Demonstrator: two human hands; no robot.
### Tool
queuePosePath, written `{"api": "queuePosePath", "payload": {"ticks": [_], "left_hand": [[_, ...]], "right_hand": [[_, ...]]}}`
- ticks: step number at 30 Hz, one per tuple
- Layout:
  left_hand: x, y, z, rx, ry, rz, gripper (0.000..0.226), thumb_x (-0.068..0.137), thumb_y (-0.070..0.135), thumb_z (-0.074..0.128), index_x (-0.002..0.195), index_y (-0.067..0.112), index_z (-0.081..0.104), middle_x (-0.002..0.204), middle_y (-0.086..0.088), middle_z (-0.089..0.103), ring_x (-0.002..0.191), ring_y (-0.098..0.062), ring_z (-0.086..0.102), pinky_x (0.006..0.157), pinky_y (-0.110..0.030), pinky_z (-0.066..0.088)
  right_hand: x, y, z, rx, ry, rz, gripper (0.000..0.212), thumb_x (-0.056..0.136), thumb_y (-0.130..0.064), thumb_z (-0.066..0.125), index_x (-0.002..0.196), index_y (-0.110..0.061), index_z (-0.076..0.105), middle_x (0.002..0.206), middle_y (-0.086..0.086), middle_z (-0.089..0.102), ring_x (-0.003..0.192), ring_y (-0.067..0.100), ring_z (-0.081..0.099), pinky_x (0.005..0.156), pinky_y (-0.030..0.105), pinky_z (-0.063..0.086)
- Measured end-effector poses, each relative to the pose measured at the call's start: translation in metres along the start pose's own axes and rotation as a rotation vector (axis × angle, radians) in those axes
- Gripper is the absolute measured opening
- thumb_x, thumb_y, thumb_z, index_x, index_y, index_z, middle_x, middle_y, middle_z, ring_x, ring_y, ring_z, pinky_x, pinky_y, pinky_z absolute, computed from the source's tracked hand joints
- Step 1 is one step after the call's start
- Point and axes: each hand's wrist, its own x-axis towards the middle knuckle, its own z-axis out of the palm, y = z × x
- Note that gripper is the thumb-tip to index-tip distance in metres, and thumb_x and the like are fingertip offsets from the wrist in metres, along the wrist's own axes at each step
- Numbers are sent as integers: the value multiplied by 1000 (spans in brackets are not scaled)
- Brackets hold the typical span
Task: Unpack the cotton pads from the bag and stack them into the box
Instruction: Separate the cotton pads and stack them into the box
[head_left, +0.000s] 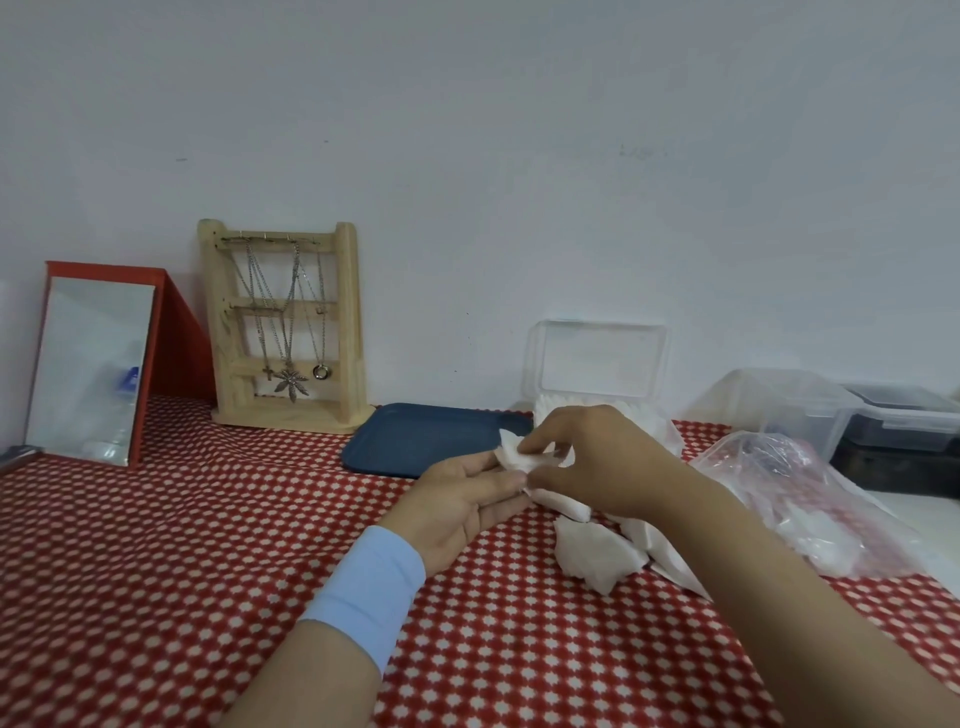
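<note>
**On a red dotted tablecloth (156, 571), two hands hold cotton pads (511, 453)**

At the centre of the view, the left hand (462, 499) lies palm up with its fingers straight, and a few flat white cotton pads rest across them. The right hand (587, 462) reaches over from the right, its thumb and curled fingers pinching those same pads. A pale blue cuff (369, 587) wraps the left wrist.

Just below the hands, a loose heap of pads (597, 556), soft with ragged edges, lies on the cloth.

Behind the right hand stands the box (602, 364). It is clear thin plastic with rounded corners, and its lid is upright. A row of white pads shows inside it.

To the right, the bag (810, 499), crinkled clear plastic, lies slumped with more white pads inside.

Left of the box lies a flat dark blue tray (415, 441). Farther left, a pale wooden stand (285, 332) carries silver chains (291, 322) with cross, leaf and ring pendants. It stands beside a red-framed mirror (88, 369).

At the far right sit a clear tub (779, 405) and a dark container (904, 426).
</note>
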Motion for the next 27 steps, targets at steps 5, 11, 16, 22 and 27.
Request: {"api": "queuePosePath", "payload": {"ticks": [5, 11, 16, 22, 27], "left_hand": [[3, -2, -2, 48, 55, 37, 41, 92, -12, 61, 131, 2, 62, 121, -12, 74, 113, -23, 71, 92, -27, 59], [2, -3, 2, 37, 84, 33, 29, 96, 3, 64, 125, 3, 67, 117, -11, 76, 110, -21, 73, 89, -26, 60], [5, -6, -1, 113, 171, 17, 34, 91, -8, 65, 121, 7, 68, 113, -9, 77, 107, -23, 73, 86, -28, 61], [7, -5, -1, 11, 277, -34, 21, 96, -1, 62, 115, 5, 69, 111, -18, 75, 99, -27, 74, 72, -29, 63], [4, -5, 3, 38, 227, -35, 19, 97, 4, 63, 115, 1, 68, 105, -16, 78, 96, -26, 77, 78, -32, 64]], "right_hand": [[1, 0, 7, 152, 21, 52, 19, 90, -31, 72, 108, -33, 78, 100, -22, 65, 91, -1, 61, 84, 19, 48], [4, 1, 11, 311, 24, 153, 10, 88, -30, 74, 87, -39, 80, 87, -25, 68, 82, -10, 61, 72, 10, 41], [3, 2, 7, 542, 128, 264, 11, 92, -27, 71, 87, -28, 80, 78, -18, 73, 72, -5, 65, 65, 14, 45], [0, 9, -20, 717, 172, 254, 23, 101, -18, 55, 93, -10, 75, 95, 9, 73, 78, 15, 64, 66, 29, 53], [-4, 10, -19, 767, -21, 180, 13, 94, -18, 70, 105, -17, 78, 83, 8, 71, 64, 20, 52, 56, 29, 44]]}}
